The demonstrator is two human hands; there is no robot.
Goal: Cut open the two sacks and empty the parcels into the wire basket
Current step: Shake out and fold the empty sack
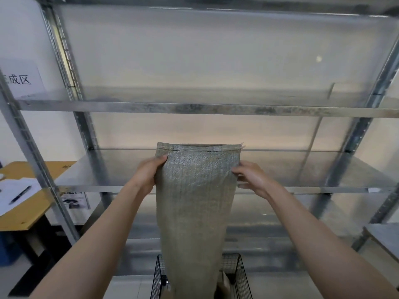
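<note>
A grey-green woven sack [195,208] hangs upside down in front of me, its stitched end at the top and its lower end inside the black wire basket [243,277] on the floor. My left hand [149,173] grips the sack's upper left edge. My right hand [251,176] pinches the fabric at the upper right edge. A brown parcel [224,283] shows in the basket beside the sack. I see no second sack and no cutting tool.
A galvanised metal shelving rack [194,108] with bare shelves stands right behind the sack. At the left is a wooden table [36,210] with papers and a pen [20,194]. A paper sign [21,79] hangs on the left wall.
</note>
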